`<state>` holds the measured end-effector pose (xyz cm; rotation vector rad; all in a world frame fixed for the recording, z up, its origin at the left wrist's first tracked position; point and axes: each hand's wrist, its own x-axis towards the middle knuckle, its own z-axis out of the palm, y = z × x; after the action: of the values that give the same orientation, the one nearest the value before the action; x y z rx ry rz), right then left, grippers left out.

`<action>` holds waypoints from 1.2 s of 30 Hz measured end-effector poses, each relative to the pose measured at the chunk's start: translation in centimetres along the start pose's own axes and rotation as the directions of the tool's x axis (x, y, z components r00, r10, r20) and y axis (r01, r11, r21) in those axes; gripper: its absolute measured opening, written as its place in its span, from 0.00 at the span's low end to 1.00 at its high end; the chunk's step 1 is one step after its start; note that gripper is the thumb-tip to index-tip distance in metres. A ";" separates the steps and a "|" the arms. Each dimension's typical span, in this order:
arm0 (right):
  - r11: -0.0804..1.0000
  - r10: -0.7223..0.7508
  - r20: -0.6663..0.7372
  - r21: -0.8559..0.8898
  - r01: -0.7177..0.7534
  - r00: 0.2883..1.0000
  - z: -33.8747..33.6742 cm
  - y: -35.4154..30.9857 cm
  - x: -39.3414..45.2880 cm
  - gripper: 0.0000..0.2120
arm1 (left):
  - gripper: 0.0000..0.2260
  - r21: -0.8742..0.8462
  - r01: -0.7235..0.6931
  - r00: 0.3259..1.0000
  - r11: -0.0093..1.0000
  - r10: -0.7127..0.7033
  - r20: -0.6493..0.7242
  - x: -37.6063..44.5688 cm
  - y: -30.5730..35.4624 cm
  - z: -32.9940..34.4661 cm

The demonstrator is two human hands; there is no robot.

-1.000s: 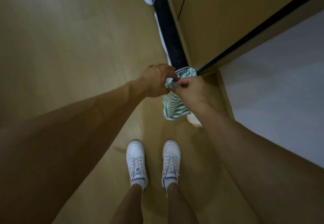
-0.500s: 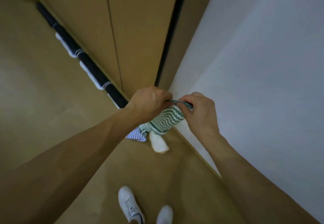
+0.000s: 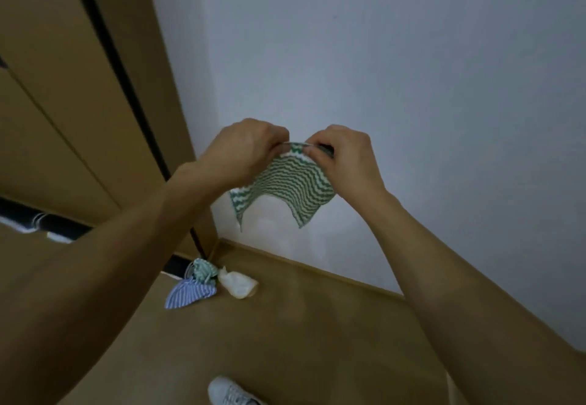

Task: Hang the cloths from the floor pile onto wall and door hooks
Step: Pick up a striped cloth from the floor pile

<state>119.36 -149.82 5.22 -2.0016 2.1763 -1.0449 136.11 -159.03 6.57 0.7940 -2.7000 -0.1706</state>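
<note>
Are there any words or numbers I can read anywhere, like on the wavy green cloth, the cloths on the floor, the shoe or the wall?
None: no word, number, label or sign can be read.
Green wavy cloth, held by the left hand and right hand: stripes only.
Blue striped cloth, green cloth and white cloth on the floor: no text.
White shoe: no brand visible.
Wall and wooden door: plain.

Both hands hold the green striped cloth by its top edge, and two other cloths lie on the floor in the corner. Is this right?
Not quite. The head view shows three cloths on the floor: a blue striped cloth, a pale green cloth and a white cloth. The rest is right.
</note>
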 end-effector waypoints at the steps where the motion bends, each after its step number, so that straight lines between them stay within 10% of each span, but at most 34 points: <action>1: 1.000 0.027 -0.021 -0.006 -0.027 0.999 -1.9 0.5 -1.3 0.06 | 0.13 -0.010 -0.041 0.999 0.999 0.041 0.000 0.3 2.1 -0.2; 16: 0.926 0.365 -0.302 0.019 -0.377 0.881 -27.3 5.7 -20.7 0.07 | 0.11 -0.369 -0.526 0.848 0.766 0.507 -0.154 5.9 31.2 -0.5; 36: 0.656 0.535 -0.708 0.005 -0.755 0.460 -39.4 7.8 -30.6 0.05 | 0.12 -0.544 -0.791 0.453 0.282 0.866 -0.210 15.1 51.6 1.7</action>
<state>101.19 -104.82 19.31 -0.5605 3.2197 -1.4369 97.45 -123.94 19.43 -0.9045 -2.5145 -0.7478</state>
